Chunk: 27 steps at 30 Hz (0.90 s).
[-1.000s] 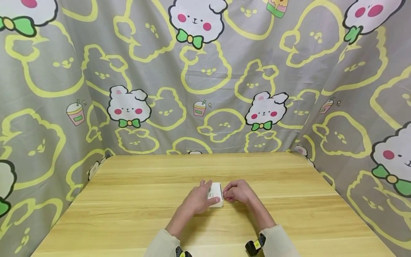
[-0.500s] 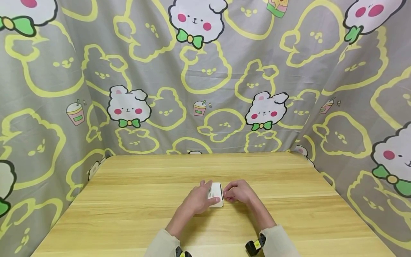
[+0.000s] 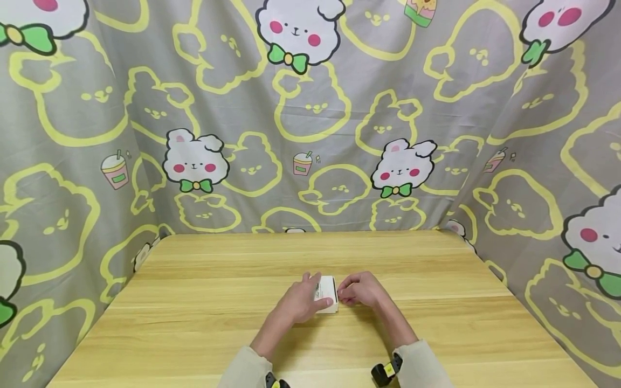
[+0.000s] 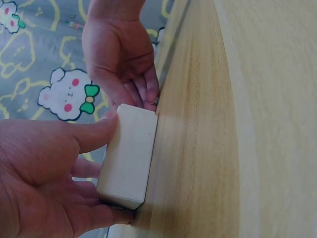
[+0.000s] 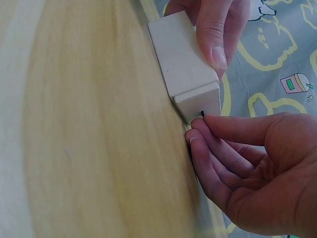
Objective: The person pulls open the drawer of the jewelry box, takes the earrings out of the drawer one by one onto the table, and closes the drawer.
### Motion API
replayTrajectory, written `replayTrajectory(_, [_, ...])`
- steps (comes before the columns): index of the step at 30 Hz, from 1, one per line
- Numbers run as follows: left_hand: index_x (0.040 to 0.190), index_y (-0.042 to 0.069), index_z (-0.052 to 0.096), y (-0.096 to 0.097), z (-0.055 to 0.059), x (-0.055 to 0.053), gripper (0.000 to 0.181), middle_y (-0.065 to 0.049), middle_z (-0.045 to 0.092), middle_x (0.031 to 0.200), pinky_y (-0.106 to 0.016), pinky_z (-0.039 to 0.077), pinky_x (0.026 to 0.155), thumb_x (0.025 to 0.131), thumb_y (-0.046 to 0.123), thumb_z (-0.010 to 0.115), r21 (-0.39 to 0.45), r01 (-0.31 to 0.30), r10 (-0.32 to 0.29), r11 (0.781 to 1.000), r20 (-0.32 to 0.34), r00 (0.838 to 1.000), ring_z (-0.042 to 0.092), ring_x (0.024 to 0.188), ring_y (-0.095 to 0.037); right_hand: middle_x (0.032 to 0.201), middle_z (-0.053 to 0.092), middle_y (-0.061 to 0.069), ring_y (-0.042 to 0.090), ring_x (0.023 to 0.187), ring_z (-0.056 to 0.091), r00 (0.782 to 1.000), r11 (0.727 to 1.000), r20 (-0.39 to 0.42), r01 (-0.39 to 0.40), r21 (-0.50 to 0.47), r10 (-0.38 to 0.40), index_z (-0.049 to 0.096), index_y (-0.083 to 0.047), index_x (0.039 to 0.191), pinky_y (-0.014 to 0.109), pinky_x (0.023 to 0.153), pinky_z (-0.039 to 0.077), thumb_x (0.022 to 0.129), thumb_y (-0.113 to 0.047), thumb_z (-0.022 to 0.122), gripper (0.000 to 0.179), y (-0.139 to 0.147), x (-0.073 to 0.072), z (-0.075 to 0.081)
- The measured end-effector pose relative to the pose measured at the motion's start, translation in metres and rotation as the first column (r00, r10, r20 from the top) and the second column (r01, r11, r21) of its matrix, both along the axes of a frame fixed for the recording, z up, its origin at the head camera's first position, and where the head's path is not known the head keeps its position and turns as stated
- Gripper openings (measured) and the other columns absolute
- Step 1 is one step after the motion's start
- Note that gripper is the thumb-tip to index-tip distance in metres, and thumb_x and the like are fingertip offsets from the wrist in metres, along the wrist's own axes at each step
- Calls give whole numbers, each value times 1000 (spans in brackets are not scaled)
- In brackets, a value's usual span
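Note:
A small white box [image 3: 327, 290] with dark lettering on top rests on the wooden table. My left hand [image 3: 297, 303] grips it from the left, with the thumb along the near side and the fingers over the far side. At the box's right end, my right hand [image 3: 363, 290] pinches a tiny black tab [image 5: 202, 114] between thumb and fingertips. The right wrist view shows the tab sticking out of the end face of the box [image 5: 182, 54], which looks closed. From the left wrist view, the plain long side of the box [image 4: 130, 156] faces me. Its contents are hidden.
The light wooden table [image 3: 204, 302] extends around both hands. A grey curtain [image 3: 335, 116] with cartoon prints hangs behind the table and along both sides. A black wrist camera [image 3: 383, 373] sits at the right sleeve.

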<state>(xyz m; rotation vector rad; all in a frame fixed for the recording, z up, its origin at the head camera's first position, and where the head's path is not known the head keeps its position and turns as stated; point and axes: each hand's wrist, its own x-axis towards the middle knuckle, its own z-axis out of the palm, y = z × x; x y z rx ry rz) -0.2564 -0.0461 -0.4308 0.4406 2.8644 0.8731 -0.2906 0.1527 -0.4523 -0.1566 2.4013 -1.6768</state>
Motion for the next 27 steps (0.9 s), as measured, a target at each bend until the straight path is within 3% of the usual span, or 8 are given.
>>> replayTrajectory(27, [153, 1, 42, 0, 0, 0, 76, -33, 38, 155, -55, 50, 97, 94, 40, 71, -2, 7, -7, 1000, -9, 1000, 57, 123, -47, 72, 69, 7, 17, 66, 66, 1000, 1000, 18, 10, 8, -10, 72, 9, 89, 34, 65, 60, 85, 3, 70, 9, 2, 0, 1])
